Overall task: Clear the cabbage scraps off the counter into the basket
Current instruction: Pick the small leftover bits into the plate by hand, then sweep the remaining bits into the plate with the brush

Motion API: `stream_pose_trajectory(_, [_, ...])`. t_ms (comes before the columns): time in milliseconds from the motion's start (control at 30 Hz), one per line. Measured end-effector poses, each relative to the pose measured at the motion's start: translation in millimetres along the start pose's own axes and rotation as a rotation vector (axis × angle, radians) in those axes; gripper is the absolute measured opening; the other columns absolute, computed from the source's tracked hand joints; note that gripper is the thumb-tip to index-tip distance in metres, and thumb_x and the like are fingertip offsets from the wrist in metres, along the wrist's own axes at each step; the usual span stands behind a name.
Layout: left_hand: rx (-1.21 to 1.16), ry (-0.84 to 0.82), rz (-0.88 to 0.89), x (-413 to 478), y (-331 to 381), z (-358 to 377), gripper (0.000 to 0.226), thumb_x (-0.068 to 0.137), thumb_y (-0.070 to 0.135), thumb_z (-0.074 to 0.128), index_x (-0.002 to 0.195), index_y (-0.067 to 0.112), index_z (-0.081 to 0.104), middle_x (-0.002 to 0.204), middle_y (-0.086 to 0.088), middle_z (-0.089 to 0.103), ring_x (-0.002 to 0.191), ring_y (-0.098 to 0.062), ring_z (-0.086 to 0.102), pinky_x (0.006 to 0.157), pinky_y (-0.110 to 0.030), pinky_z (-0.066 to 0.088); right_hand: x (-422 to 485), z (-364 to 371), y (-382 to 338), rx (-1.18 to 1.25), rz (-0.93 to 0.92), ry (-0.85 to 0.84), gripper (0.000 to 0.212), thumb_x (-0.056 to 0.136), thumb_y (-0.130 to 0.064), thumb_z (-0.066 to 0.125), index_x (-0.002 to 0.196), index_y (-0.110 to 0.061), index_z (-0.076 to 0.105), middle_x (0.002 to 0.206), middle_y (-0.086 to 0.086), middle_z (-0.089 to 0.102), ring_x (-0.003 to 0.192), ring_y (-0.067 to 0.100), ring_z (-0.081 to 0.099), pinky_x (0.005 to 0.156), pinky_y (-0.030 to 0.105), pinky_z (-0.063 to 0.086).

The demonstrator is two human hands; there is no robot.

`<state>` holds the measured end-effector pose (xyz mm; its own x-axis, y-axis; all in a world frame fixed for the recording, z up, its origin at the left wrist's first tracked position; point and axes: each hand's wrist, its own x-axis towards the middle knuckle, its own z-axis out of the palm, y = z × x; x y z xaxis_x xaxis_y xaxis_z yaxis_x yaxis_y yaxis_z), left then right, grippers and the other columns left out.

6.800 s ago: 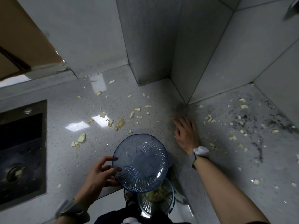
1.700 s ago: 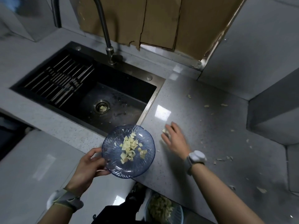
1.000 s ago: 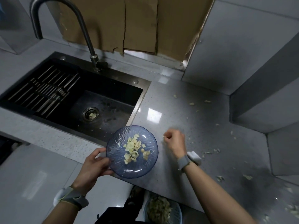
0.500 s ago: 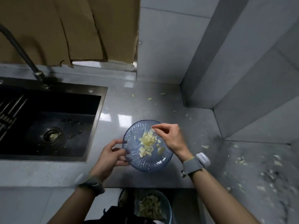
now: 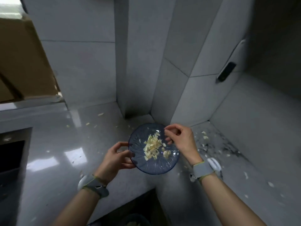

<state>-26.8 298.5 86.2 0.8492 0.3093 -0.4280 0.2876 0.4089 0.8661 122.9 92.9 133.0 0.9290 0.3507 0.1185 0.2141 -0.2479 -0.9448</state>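
A kitchen: grey tiled walls (image 5: 81, 70), glossy speckled counter (image 5: 48, 168), dark inset sink (image 5: 11, 154), scattered cabbage scraps (image 5: 204, 135).

Over bench (image 5: 53, 160), near wall corner: blue plate (image 5: 154, 168), left hand (image 5: 116, 158) gripping its left rim. At plate centre, pile of cabbage scraps (image 5: 153, 145). Over plate's right edge, right hand (image 5: 181, 141), fingers curled; unclear whether anything pinched. On bench both sides of plate, loose scraps (image 5: 204, 135). Bottom edge, below bench: basket (image 5: 143, 217). Far left: sink (image 5: 11, 152).
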Motion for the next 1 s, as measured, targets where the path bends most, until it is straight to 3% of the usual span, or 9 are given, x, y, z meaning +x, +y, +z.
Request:
stream_pose_trajectory(67, [0.025,-0.058,0.008,7,10,26,0.037,0.085,-0.012,0.063,0.118,0.005,0.06,0.087,-0.027,0.071,0.058,-0.034,0.069,0.06,-0.042,0.063,2,-23,-1,0.03,0.007,0.082,0.014,0.093,-0.004,0.066,0.086,-0.015,0.07,0.062,0.007,0.068,0.047,0.015,0.062,0.044,0.026,0.052])
stream_pose_trajectory(233, [0.058,-0.186,0.048,22,34,85,0.038,0.084,-0.008,0.068,0.119,0.006,0.061,0.09,-0.027,0.074,0.064,-0.035,0.069,0.069,-0.045,0.063,16,-81,-14,-0.008,-0.072,0.241,0.03,0.099,0.009,0.044,0.096,-0.007,0.07,0.073,0.008,0.066,0.057,0.012,0.064,0.054,0.026,0.056])
stream_pose_trajectory(400, [0.094,-0.235,0.11,32,58,132,0.033,0.086,-0.009,0.064,0.117,0.0,0.061,0.087,-0.027,0.073,0.061,-0.032,0.068,0.067,-0.045,0.063,46,-126,-41,0.008,-0.116,0.346,0.056,0.075,0.033,0.026,0.094,0.003,0.069,0.087,0.011,0.069,0.07,0.006,0.063,0.07,0.017,0.056])
stream_pose_trajectory(600, [0.152,-0.297,0.159,41,101,184,0.027,0.089,-0.008,0.062,0.116,-0.008,0.058,0.081,-0.024,0.072,0.061,-0.033,0.07,0.058,-0.04,0.062,98,-177,-84,-0.045,-0.147,0.498,0.051,0.076,0.025,0.033,0.097,-0.002,0.072,0.095,0.01,0.072,0.083,0.014,0.062,0.084,0.028,0.054])
stream_pose_trajectory(767, [0.189,-0.366,0.19,47,143,226,0.025,0.088,-0.005,0.063,0.112,-0.006,0.058,0.084,-0.023,0.075,0.071,-0.038,0.075,0.061,-0.04,0.062,154,-211,-105,-0.126,-0.116,0.519,0.028,0.09,0.009,0.047,0.104,-0.001,0.069,0.102,0.015,0.071,0.091,0.022,0.062,0.092,0.039,0.052])
stream_pose_trajectory(933, [0.236,-0.351,0.187,60,161,247,0.027,0.085,-0.007,0.065,0.11,-0.003,0.056,0.082,-0.024,0.074,0.064,-0.037,0.073,0.057,-0.041,0.061,191,-230,-109,-0.204,-0.038,0.505,0.007,0.091,-0.009,0.062,0.096,-0.015,0.062,0.094,0.005,0.064,0.093,0.022,0.059,0.094,0.037,0.049])
stream_pose_trajectory(1000, [0.274,-0.342,0.2,67,164,251,0.027,0.084,-0.007,0.065,0.109,-0.003,0.056,0.078,-0.022,0.074,0.062,-0.037,0.073,0.057,-0.042,0.061,204,-236,-106,-0.247,-0.008,0.494,0.015,0.09,-0.018,0.067,0.103,-0.011,0.063,0.096,0.004,0.064,0.097,0.023,0.06,0.096,0.037,0.048])
